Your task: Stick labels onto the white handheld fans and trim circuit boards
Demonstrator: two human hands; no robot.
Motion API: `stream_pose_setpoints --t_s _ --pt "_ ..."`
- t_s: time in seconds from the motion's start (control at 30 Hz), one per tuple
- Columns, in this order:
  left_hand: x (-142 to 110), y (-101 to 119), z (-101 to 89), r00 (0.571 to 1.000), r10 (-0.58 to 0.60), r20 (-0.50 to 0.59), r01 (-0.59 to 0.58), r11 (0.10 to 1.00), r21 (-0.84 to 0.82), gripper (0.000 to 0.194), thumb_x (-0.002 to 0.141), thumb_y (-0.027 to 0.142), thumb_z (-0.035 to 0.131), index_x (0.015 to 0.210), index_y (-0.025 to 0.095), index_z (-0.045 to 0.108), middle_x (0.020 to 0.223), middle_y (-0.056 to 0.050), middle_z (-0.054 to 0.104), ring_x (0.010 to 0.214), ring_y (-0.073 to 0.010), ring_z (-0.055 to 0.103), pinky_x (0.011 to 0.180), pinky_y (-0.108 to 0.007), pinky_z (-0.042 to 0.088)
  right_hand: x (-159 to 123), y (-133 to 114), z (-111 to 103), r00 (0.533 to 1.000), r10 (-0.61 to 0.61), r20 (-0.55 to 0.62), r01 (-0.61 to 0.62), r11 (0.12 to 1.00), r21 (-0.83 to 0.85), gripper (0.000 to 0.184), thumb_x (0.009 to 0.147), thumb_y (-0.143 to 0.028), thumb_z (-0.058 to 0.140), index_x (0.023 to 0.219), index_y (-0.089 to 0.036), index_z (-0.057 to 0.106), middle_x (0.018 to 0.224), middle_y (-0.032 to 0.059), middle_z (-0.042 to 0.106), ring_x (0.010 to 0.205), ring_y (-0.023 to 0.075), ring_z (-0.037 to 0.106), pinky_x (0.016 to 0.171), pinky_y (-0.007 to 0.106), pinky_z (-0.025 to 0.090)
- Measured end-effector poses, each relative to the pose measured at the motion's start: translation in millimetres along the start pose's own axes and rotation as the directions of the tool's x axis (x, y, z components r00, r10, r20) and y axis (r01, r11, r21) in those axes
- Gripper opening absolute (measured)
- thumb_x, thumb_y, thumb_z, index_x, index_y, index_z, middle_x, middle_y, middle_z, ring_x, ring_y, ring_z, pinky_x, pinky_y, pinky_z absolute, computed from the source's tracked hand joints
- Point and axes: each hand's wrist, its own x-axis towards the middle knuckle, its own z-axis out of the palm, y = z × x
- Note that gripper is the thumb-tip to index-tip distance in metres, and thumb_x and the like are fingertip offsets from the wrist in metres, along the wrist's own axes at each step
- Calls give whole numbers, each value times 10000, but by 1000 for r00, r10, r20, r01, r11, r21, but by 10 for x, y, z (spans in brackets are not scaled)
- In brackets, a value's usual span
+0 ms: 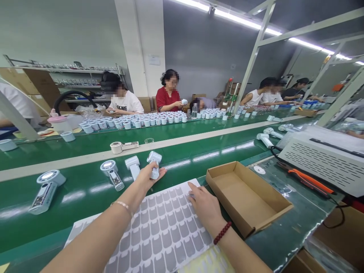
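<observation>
My left hand (152, 175) holds a light-blue handheld device with a round head (154, 156), its thumb over the handle and its fingers stretched out beneath. Just left of it, a similar light-blue device (132, 163) lies on the green belt. My right hand (205, 204) is at the upper right corner of a white sheet of grey stickers (155, 227). A small grey sticker (192, 195) appears between its thumb and fingers, partly hidden. The sheet lies in front of me, with my left forearm crossing over it.
More devices (47, 191) lie along the green belt (85, 201). A cardboard tray (250, 193) stands right of my right hand. Beyond it are orange-handled pliers (311, 181) and a slotted metal box (321, 159). Across the belt, several people sit behind rows of light-blue cups (148, 120).
</observation>
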Motion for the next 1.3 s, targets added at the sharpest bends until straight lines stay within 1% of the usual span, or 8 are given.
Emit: stream_pose_setpoints --t_s 0.17,0.33,0.4,0.5,0.6,0.73,0.93,1.3 --pt "-875 -163 -488 986 108 125 -76 967 -242 247 982 321 462 983 140 629 694 -20 624 411 -83 432 356 -219 351 5 23 -31 994 -9 -108 31 979 199 387 853 -87 545 1204 -219 642 904 40 740 881 240 688 774 358 517" --pt "-1691 -480 -994 997 21 -80 -48 937 -346 257 910 247 598 1061 70 708 948 -168 749 725 -243 732 623 -326 629 -265 -285 -199 991 12 -130 56 859 508 309 925 -357 511 1193 -208 543 940 51 727 837 215 689 760 357 549" --pt "-1903 -598 -1092 987 -55 -153 -16 904 -427 223 885 157 621 1059 48 709 1030 -196 746 843 -263 749 723 -336 646 -496 -555 -209 1000 3 30 -25 651 758 420 840 -438 647 1180 -222 528 872 20 726 765 202 691 699 332 554" --pt "-2080 -731 -1162 964 -171 -203 5 778 -629 164 900 88 585 1010 32 692 782 -106 699 574 -143 673 545 -238 607 -917 -1008 -89 947 -114 301 -272 215 938 540 633 -340 855 1075 -237 561 732 -25 708 898 241 725 748 323 557" --pt "-2163 -801 -1202 944 -273 -185 7 578 -816 153 952 121 520 948 39 649 663 -19 579 448 -66 559 423 -141 512 -1286 -1370 106 897 -197 395 -386 82 919 499 618 -266 882 1020 -229 589 698 -21 718 1093 273 700 870 351 546" --pt "-2262 -829 -1243 923 -336 -185 -12 456 -890 109 959 123 508 869 107 566 710 -7 569 411 -38 532 395 -113 484 -1527 -1642 249 902 -213 377 -364 98 926 394 643 -236 845 952 -221 600 695 -21 733 1029 258 728 921 360 540" --pt "-2340 -877 -1337 924 -345 -167 -13 409 -913 120 954 104 503 853 128 564 691 0 556 417 -42 539 402 -123 479 -1596 -1828 224 911 -218 349 -302 224 927 324 668 -222 785 943 -219 613 729 -10 763 917 236 742 920 361 555" --pt "-2416 -895 -1412 921 -363 -139 1 361 -933 212 951 142 501 745 148 551 614 6 519 419 -59 526 411 -154 492 -1635 -1938 211 901 -208 380 -319 276 907 300 670 -234 798 911 -237 620 708 -3 760 1078 278 718 952 391 557"
